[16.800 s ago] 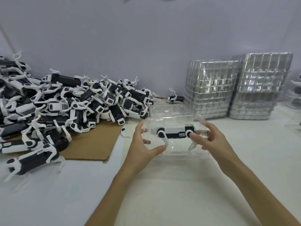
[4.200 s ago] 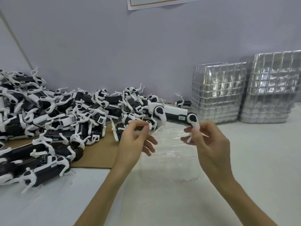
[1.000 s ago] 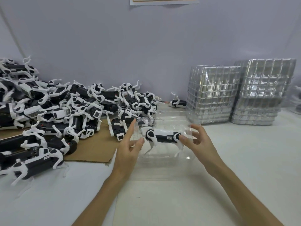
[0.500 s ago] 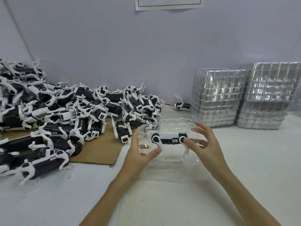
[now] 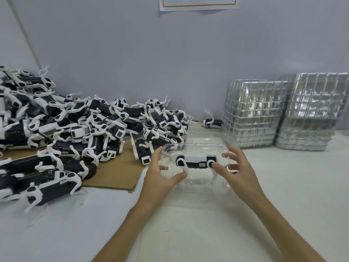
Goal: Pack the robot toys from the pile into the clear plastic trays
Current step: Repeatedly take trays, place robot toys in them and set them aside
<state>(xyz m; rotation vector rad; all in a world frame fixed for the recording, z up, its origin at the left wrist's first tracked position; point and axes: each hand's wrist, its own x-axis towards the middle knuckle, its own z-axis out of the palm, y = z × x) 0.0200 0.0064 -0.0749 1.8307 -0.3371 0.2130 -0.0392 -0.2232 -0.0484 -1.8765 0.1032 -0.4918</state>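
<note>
A clear plastic tray (image 5: 200,183) is tilted up off the white table, held between both hands. Inside it lies a black-and-white robot dog toy (image 5: 196,161), body level, legs pointing down. My left hand (image 5: 160,173) grips the tray's left end, thumb on the front and fingers behind. My right hand (image 5: 237,172) grips the right end, thumb pressing near the toy's rear hip. A big pile of the same robot toys (image 5: 79,129) covers the left side of the table.
Brown cardboard (image 5: 115,171) lies under the pile's near edge. Two tall stacks of clear trays (image 5: 253,114) (image 5: 311,112) stand at the back right. One lone robot toy (image 5: 212,122) lies by the wall. More clear trays (image 5: 204,135) lie behind the held one.
Since a second ago the tray with the toy has been lifted slightly and tilted toward me. Both hands have closed in on its ends.
</note>
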